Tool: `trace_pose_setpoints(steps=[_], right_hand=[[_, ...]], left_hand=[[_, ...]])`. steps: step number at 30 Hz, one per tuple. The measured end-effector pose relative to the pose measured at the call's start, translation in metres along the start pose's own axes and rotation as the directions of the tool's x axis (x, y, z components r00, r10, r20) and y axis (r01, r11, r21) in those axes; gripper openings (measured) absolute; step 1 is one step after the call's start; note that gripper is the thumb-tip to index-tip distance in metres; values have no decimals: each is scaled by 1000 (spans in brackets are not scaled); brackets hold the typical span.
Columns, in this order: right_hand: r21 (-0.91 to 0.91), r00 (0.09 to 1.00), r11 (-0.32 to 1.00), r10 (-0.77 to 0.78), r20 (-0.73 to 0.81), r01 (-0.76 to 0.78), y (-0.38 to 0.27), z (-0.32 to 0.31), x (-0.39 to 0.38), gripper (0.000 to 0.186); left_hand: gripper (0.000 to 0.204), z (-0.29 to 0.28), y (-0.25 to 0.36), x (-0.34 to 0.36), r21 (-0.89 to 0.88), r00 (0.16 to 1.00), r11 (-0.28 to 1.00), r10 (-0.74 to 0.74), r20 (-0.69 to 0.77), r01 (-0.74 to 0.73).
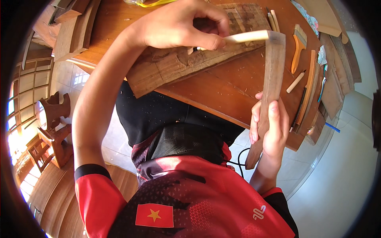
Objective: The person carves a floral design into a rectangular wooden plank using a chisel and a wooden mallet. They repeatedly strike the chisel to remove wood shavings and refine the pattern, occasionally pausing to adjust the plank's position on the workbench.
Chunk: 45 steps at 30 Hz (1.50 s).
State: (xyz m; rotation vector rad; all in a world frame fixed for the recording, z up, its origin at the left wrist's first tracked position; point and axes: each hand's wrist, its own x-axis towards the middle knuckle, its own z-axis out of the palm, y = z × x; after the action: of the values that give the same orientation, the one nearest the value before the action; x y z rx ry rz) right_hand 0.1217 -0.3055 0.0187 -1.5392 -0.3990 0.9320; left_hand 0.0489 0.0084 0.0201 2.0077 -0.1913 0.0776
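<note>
My left hand (186, 27) is closed round a slim tool with a pale round wooden handle (250, 36), apparently a chisel. Its narrow dark tip, mostly hidden by my fingers, points down toward a dark carved wooden board (174, 73). In my right hand (272, 125) is a long, squared brown wooden bar (274, 67), gripped near its lower end. At its upper end the bar meets the butt of the pale handle; I cannot tell whether they press together. The board lies slantwise on the table, one corner jutting past the near edge.
On the reddish-brown table (222, 93) lie an orange-handled paintbrush (297, 47), a loose pale-handled tool (295, 82) and more pale handles (274, 20). Wooden strips (307, 89) line the right edge. Planks (79, 29) are stacked at the left, and a carved wooden stand (55, 131) is beyond.
</note>
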Motion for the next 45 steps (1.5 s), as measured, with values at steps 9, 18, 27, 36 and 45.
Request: trace_pose_setpoints(steps=[9,18,27,36,45], right_hand=[[-10,996,1000,13,91,-12,-2,-10,5,46],[-301,998,954,9,60,9,-35,8,29,21],[-488,925,788,-281,256,375,-36,84,88,31],[-601,909,682,-328,259,417,-26,104,97,31],[-626,874,625,-435,217,467,-13,113,91,34]], left_hand=[[20,-3,-6,-30,37,990,998,-37,-133,42],[28,-6,-6,-86,-35,903,996,-91,-419,84],[23,12,-12,-91,-272,761,961,-142,-633,-47],[26,14,-16,-94,-275,763,961,-185,-619,10],[25,10,-14,-95,-267,769,963,-181,-614,14]])
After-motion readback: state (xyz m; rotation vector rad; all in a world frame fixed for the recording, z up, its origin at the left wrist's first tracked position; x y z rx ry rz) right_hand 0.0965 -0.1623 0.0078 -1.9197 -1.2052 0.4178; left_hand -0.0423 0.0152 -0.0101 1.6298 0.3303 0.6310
